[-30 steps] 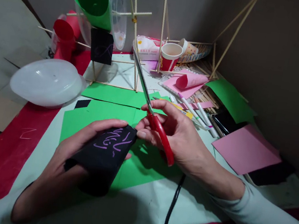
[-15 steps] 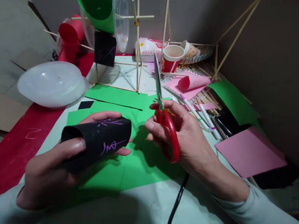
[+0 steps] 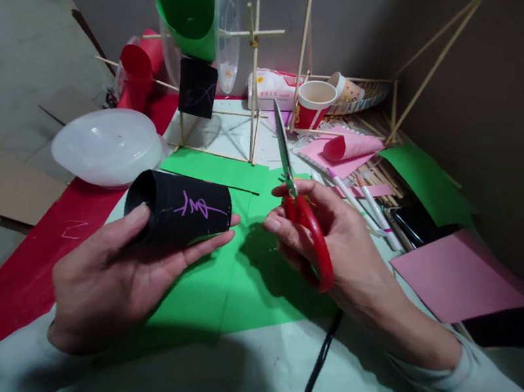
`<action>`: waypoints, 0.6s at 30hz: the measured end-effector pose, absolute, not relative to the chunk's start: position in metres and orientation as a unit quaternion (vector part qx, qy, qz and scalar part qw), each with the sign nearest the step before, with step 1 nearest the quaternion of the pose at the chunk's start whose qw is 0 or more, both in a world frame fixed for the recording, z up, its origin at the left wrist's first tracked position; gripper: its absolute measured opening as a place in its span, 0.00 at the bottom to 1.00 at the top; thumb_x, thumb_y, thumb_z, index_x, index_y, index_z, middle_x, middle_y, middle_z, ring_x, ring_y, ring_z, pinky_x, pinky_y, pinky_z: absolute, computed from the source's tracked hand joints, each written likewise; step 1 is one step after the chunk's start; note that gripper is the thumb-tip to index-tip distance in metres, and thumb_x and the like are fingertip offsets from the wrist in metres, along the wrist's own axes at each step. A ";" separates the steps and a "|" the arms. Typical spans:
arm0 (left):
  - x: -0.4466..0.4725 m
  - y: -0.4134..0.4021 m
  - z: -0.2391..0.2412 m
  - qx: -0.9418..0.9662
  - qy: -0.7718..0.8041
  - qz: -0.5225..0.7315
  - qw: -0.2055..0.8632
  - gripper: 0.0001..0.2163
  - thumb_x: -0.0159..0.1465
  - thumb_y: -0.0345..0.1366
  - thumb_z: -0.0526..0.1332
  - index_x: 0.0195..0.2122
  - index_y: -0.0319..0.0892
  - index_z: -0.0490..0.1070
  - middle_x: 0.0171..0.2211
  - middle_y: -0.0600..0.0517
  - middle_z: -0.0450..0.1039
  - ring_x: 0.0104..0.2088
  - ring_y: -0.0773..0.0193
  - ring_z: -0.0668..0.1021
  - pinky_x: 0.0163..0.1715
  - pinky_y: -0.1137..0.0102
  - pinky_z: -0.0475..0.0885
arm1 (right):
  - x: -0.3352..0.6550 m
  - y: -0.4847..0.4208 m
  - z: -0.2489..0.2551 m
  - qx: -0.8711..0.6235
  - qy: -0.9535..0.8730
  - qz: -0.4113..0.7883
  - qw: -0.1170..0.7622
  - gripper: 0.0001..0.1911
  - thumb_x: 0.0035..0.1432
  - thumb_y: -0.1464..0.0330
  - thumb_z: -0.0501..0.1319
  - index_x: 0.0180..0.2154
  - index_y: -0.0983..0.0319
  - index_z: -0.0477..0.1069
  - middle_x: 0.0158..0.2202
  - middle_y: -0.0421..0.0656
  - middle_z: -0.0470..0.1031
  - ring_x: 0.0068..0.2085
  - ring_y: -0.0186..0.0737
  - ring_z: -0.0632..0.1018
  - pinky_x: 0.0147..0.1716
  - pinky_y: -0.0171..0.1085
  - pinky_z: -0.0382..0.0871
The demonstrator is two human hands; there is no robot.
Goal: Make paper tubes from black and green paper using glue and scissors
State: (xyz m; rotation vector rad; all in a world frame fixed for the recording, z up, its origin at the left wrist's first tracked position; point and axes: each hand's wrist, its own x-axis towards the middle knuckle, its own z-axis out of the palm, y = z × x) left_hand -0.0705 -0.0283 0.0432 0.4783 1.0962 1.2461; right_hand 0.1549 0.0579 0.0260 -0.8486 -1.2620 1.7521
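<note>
My left hand point(image 3: 115, 272) holds a black paper tube point(image 3: 179, 207) with purple scribbles, lying sideways in the palm with its open end to the left. My right hand point(image 3: 334, 244) grips red-handled scissors point(image 3: 298, 202); the blades are together and point up and away. Both hands hover over a green paper sheet point(image 3: 239, 278) on the pale table cover point(image 3: 241, 358). The tube and the scissors are a short gap apart.
A clear plastic bowl point(image 3: 108, 145) lies upside down at the left. Behind stand a stick frame point(image 3: 255, 82) with a green cone point(image 3: 189, 9), red cups point(image 3: 135, 73) and a paper cup point(image 3: 314, 103). Markers point(image 3: 365, 202), pink sheets point(image 3: 457, 283), green paper point(image 3: 423, 182) lie at right. A black cable point(image 3: 316, 370) hangs off the front edge.
My left hand has rolled the black tube so its open end faces left and it lies in the palm. The scissors have drawn away from the tube and tilted more upright.
</note>
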 end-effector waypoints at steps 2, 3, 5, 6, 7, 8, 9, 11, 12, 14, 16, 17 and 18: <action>-0.072 -0.028 0.045 0.204 0.487 0.520 0.672 0.28 0.69 0.45 0.62 0.68 0.42 0.67 0.62 0.51 0.77 0.71 0.49 0.62 0.60 0.66 0.75 | 0.154 0.057 0.024 -0.326 -0.503 0.701 0.386 0.26 0.48 0.64 0.79 0.42 0.58 0.67 0.27 0.31 0.74 0.20 0.25 0.69 0.15 0.28 0.60; -0.073 -0.028 0.045 0.202 0.480 0.515 0.681 0.29 0.70 0.46 0.61 0.70 0.41 0.64 0.62 0.50 0.76 0.71 0.50 0.62 0.61 0.67 0.74 | 0.153 0.056 0.023 -0.323 -0.507 0.706 0.374 0.27 0.48 0.63 0.79 0.43 0.57 0.67 0.27 0.32 0.75 0.19 0.25 0.69 0.15 0.28 0.60; -0.075 -0.027 0.046 0.201 0.457 0.519 0.694 0.29 0.72 0.44 0.58 0.72 0.41 0.59 0.63 0.49 0.75 0.71 0.52 0.62 0.65 0.64 0.71 | 0.151 0.055 0.020 -0.319 -0.512 0.716 0.352 0.29 0.47 0.62 0.80 0.44 0.57 0.65 0.29 0.33 0.77 0.21 0.26 0.71 0.17 0.29 0.63; -0.074 -0.027 0.045 0.204 0.445 0.517 0.702 0.29 0.73 0.42 0.57 0.72 0.40 0.58 0.64 0.48 0.75 0.71 0.52 0.62 0.67 0.62 0.69 | 0.150 0.054 0.019 -0.314 -0.511 0.721 0.348 0.30 0.46 0.63 0.80 0.44 0.57 0.65 0.30 0.34 0.78 0.22 0.28 0.73 0.19 0.30 0.66; -0.073 -0.027 0.045 0.211 0.435 0.510 0.711 0.28 0.73 0.42 0.57 0.72 0.38 0.59 0.63 0.46 0.75 0.72 0.52 0.61 0.68 0.61 0.68 | 0.149 0.054 0.018 -0.308 -0.509 0.725 0.347 0.31 0.45 0.63 0.81 0.44 0.57 0.65 0.31 0.35 0.79 0.25 0.30 0.77 0.23 0.31 0.70; -0.071 -0.027 0.044 0.218 0.429 0.499 0.721 0.28 0.72 0.42 0.58 0.71 0.37 0.61 0.62 0.45 0.76 0.72 0.52 0.60 0.69 0.60 0.66 | 0.147 0.053 0.016 -0.301 -0.509 0.727 0.349 0.32 0.44 0.64 0.81 0.44 0.57 0.65 0.32 0.35 0.80 0.29 0.33 0.80 0.28 0.32 0.74; -0.069 -0.027 0.043 0.224 0.426 0.487 0.729 0.28 0.71 0.44 0.60 0.68 0.36 0.65 0.61 0.45 0.77 0.73 0.51 0.59 0.70 0.59 0.65 | 0.146 0.053 0.015 -0.295 -0.509 0.728 0.353 0.32 0.43 0.65 0.81 0.44 0.57 0.65 0.33 0.36 0.80 0.34 0.35 0.82 0.33 0.34 0.76; -0.061 -0.028 0.040 0.232 0.423 0.474 0.737 0.25 0.69 0.47 0.62 0.62 0.38 0.73 0.57 0.47 0.81 0.73 0.50 0.58 0.70 0.58 0.64 | 0.144 0.053 0.012 -0.286 -0.512 0.724 0.363 0.32 0.43 0.66 0.81 0.43 0.56 0.65 0.33 0.35 0.80 0.38 0.37 0.83 0.40 0.36 0.77; -0.056 -0.029 0.038 0.230 0.424 0.479 0.733 0.23 0.69 0.48 0.61 0.59 0.41 0.76 0.55 0.49 0.82 0.73 0.49 0.59 0.70 0.58 0.64 | 0.144 0.053 0.011 -0.284 -0.515 0.720 0.367 0.31 0.43 0.66 0.81 0.43 0.56 0.65 0.33 0.35 0.80 0.38 0.36 0.83 0.41 0.36 0.77; -0.046 -0.031 0.034 0.222 0.435 0.509 0.709 0.20 0.70 0.49 0.59 0.55 0.44 0.79 0.51 0.52 0.84 0.72 0.49 0.62 0.70 0.57 0.66 | 0.143 0.054 0.010 -0.289 -0.526 0.705 0.378 0.31 0.44 0.66 0.81 0.44 0.56 0.65 0.32 0.34 0.79 0.36 0.35 0.81 0.39 0.35 0.76; -0.041 -0.033 0.031 0.216 0.451 0.538 0.678 0.19 0.71 0.48 0.58 0.53 0.45 0.80 0.51 0.54 0.84 0.71 0.48 0.65 0.69 0.56 0.67 | 0.144 0.054 0.009 -0.301 -0.544 0.682 0.385 0.29 0.46 0.65 0.80 0.44 0.56 0.65 0.31 0.33 0.77 0.33 0.34 0.79 0.36 0.36 0.74; -0.040 -0.035 0.030 0.216 0.457 0.548 0.667 0.18 0.70 0.47 0.58 0.53 0.45 0.80 0.53 0.54 0.84 0.71 0.47 0.66 0.69 0.56 0.67 | 0.145 0.054 0.010 -0.307 -0.553 0.670 0.388 0.29 0.46 0.64 0.80 0.44 0.56 0.66 0.31 0.33 0.77 0.33 0.35 0.78 0.36 0.36 0.73; -0.041 -0.037 0.029 0.217 0.460 0.550 0.662 0.17 0.69 0.46 0.59 0.52 0.45 0.80 0.54 0.53 0.83 0.70 0.47 0.67 0.69 0.56 0.67 | 0.145 0.054 0.010 -0.312 -0.560 0.661 0.390 0.28 0.47 0.63 0.79 0.44 0.56 0.66 0.31 0.33 0.76 0.32 0.35 0.78 0.35 0.37 0.73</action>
